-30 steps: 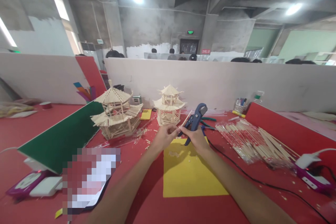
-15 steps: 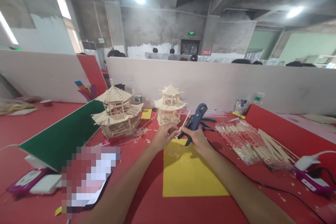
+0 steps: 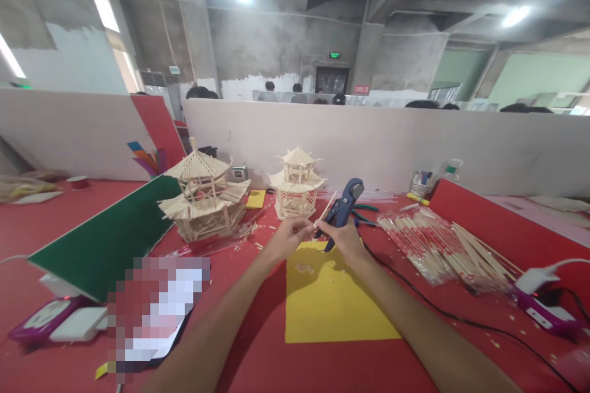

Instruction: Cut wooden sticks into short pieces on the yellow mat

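Note:
My right hand (image 3: 345, 237) is wrapped round a blue hand cutter (image 3: 346, 207), its head pointing up and away. A thin wooden stick (image 3: 329, 204) slants beside the cutter, its lower end at my right thumb and forefinger. Close to that end, the fingers of my left hand (image 3: 289, 238) are pinched together; whatever lies between them is too small to make out. Below both hands is a yellow sheet (image 3: 341, 313) with small pale cut bits (image 3: 304, 268) on it. Behind them stands a small wooden-stick pagoda model (image 3: 297, 184).
A larger pagoda model (image 3: 203, 196) stands left, near a green divider board (image 3: 106, 239). Bagged wooden sticks (image 3: 428, 242) lie right, beside a red divider (image 3: 498, 233). A black cable (image 3: 442, 314) crosses the red table. Green-handled pliers (image 3: 366, 215) lie behind my right hand.
The whole view has shifted slightly. My left fingertips have drawn a little away from the stick's lower end, while my right hand keeps its hold on the cutter.

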`<state>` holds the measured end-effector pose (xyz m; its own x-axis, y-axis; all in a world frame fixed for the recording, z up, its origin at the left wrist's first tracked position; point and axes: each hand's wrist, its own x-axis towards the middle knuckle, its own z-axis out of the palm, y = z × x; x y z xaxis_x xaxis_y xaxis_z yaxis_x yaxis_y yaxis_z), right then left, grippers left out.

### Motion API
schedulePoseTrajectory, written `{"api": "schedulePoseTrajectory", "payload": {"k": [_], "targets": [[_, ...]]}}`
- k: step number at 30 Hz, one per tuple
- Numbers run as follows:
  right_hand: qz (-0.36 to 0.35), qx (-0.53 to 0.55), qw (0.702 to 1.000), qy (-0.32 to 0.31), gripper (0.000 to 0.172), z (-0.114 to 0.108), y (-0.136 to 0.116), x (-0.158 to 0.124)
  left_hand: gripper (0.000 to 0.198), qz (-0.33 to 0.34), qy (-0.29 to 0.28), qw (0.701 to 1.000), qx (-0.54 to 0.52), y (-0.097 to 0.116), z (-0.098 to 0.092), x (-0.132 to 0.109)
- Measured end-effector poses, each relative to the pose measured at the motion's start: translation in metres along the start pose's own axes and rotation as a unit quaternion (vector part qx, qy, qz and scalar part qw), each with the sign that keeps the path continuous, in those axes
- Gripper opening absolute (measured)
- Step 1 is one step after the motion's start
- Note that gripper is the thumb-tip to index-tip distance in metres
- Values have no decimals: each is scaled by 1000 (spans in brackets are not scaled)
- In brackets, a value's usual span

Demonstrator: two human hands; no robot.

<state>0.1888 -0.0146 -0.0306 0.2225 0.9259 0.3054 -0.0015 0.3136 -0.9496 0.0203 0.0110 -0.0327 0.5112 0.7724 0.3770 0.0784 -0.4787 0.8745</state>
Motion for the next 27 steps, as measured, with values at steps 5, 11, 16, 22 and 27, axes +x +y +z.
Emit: {"api": "schedulePoseTrajectory", "payload": {"k": [5, 11, 16, 22, 27], "targets": [[-16, -28, 999, -18, 26, -3, 7, 2, 40, -39, 3, 999, -31, 1, 0, 0], [-42, -75, 996, -27, 26, -6, 12, 4, 35, -72, 21, 995, -65, 2, 3, 0], [-14, -40, 999, -23, 23, -3, 6, 3, 25, -31, 24, 999, -1, -1, 0, 0], [30, 45, 999, -1, 23, 0, 6, 3, 14, 108, 69, 968, 217, 2, -4, -3], [16, 32, 999, -18, 23, 1, 5, 0, 16, 137, 83, 952, 262, 3, -4, -7]]}}
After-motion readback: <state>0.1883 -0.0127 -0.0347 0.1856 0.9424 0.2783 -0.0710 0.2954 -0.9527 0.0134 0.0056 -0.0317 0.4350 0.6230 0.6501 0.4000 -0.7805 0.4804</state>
